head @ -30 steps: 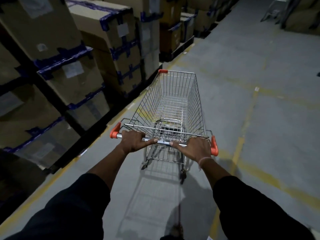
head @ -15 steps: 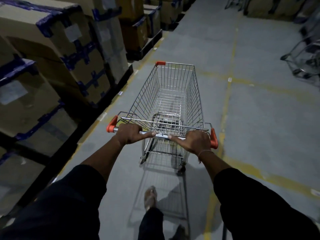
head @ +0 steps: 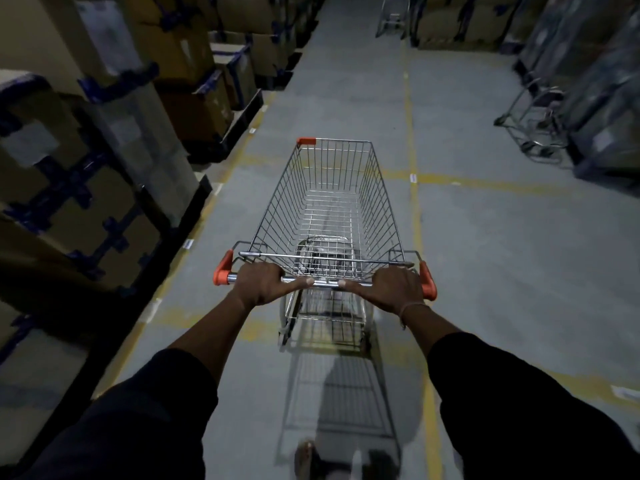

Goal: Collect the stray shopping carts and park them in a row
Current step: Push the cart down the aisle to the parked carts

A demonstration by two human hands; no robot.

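Note:
An empty wire shopping cart with orange corner caps stands straight ahead of me in a warehouse aisle. My left hand grips the left part of its metal handle bar, thumb along the bar. My right hand grips the right part, beside the orange end cap. A second stray cart stands at the right edge of the aisle, blurred. A third cart-like metal frame stands far down the aisle.
Stacked cardboard boxes with blue tape on dark pallets line the left side. Wrapped pallets line the right. Yellow floor lines run down and across the grey concrete aisle. My foot shows below the cart.
The cart and I have rolled forward and swung right, now pointing straight down the aisle. The cart on the right has come closer. Both hands keep their grip.

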